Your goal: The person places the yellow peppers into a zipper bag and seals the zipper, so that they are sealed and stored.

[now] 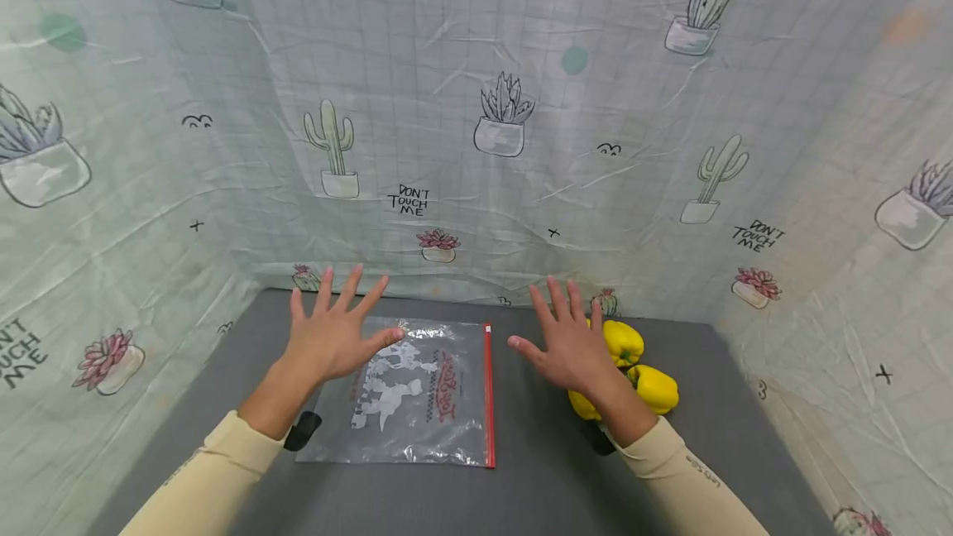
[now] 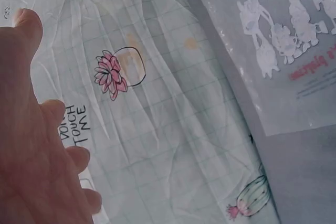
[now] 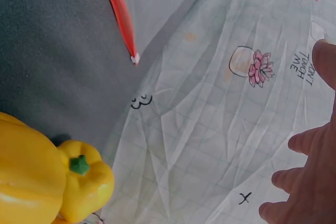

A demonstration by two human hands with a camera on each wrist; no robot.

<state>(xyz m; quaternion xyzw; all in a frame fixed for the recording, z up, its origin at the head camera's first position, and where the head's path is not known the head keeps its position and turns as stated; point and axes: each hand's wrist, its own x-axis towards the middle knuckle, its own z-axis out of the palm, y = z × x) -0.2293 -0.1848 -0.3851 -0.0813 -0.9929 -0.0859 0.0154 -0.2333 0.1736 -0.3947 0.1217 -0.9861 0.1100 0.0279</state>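
Observation:
My left hand [image 1: 328, 342] hovers with spread fingers over the left part of a clear zip bag [image 1: 462, 387], holding nothing. The bag lies flat on the grey table, its red slider edge on the right; white figures and red lettering are printed on it. To the right, my right hand [image 1: 573, 350] is raised too, fingers apart and holding nothing. It is nearest to several yellow bell peppers [image 1: 657, 390], which it and the forearm partly hide. In the right wrist view, one bell pepper [image 3: 89, 187] shows its green stem beside a larger-looking one [image 3: 26, 171].
A pale cloth [image 1: 447, 106] printed with cacti and lettering hangs behind the grey table [image 1: 417, 499] and along both sides. Dark wrist bands [image 1: 303, 431] show below the hands. The table's back edge meets the cloth just beyond the bag and peppers.

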